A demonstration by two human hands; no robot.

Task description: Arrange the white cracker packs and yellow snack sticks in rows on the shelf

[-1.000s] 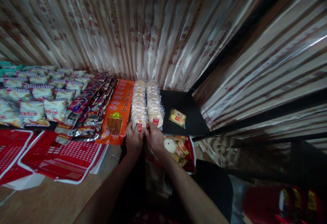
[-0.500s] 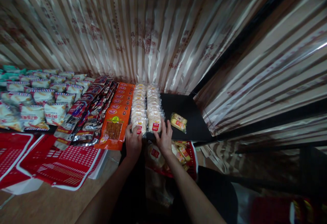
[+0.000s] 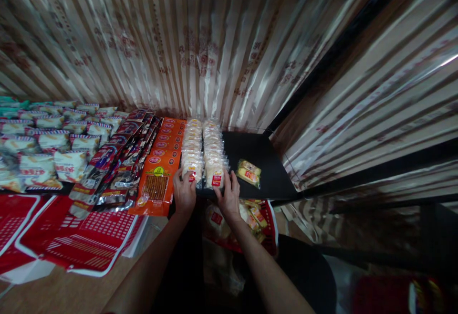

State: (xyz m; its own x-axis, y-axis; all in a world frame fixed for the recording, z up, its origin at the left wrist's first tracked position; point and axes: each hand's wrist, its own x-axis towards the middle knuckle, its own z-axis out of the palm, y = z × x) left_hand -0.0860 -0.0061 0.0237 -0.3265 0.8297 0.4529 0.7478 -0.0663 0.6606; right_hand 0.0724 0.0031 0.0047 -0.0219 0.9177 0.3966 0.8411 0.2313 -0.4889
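Two rows of clear-wrapped round white snack packets, a left row (image 3: 192,154) and a right row (image 3: 213,154), lie overlapping on the black shelf (image 3: 246,144). Fingers of my left hand (image 3: 184,193) touch the front packet of the left row at its lower left. My right hand (image 3: 229,198) is at the front right corner of the right row, thumb and fingers apart. Neither hand is wrapped round a packet; finger contact underneath is hidden. A yellow snack packet (image 3: 249,173) lies just right of my right hand.
Left of the rows lie orange snack-stick bags (image 3: 157,180), dark silver-and-red bags (image 3: 114,175) and several white snack bags (image 3: 39,168). Red baskets (image 3: 89,237) stand below the shelf at left. Another red basket (image 3: 275,230) with packets is under my right forearm. A striped curtain (image 3: 200,56) hangs behind.
The view has shifted slightly, so the shelf goods at left appear lower and further left. Both hands stay at the front of the two rows, with little change in their fingers.
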